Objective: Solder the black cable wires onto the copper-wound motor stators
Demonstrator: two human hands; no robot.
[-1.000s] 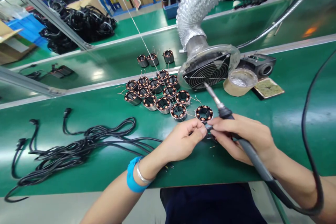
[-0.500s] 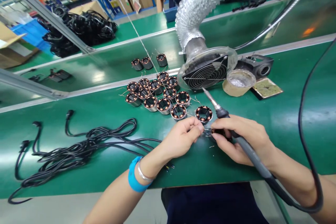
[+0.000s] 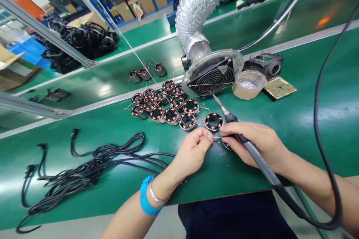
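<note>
My left hand (image 3: pixel 195 151), with a blue band and a silver bangle at the wrist, has thumb and forefinger pinched on thin wire leads (image 3: pixel 216 139). These run toward a motor stator (image 3: pixel 226 145), mostly hidden behind my right fingers. A soldering iron (image 3: pixel 259 160) lies in my right hand (image 3: pixel 259 142), its tip pointing up and left, just below the fan grille. The thumb and forefinger of that hand are at the wires and the half-hidden stator. Just beyond my fingertips stands another stator (image 3: pixel 213 122) with copper windings. Several more stators (image 3: pixel 171 115) stand grouped to the left.
A fume fan (image 3: pixel 214 80) on a silver duct (image 3: pixel 193 11) stands behind the iron. Right of it are a round tub (image 3: pixel 248 91), a black iron holder (image 3: pixel 267 65) and a sponge tray (image 3: pixel 280 89). Black power cords (image 3: pixel 84 170) lie left; the iron's cable (image 3: pixel 316 112) loops right.
The view has shifted slightly, moving the bench items a little left in the picture. My left hand still pinches the leads and my right still holds the soldering iron; the nearest stator is more covered.
</note>
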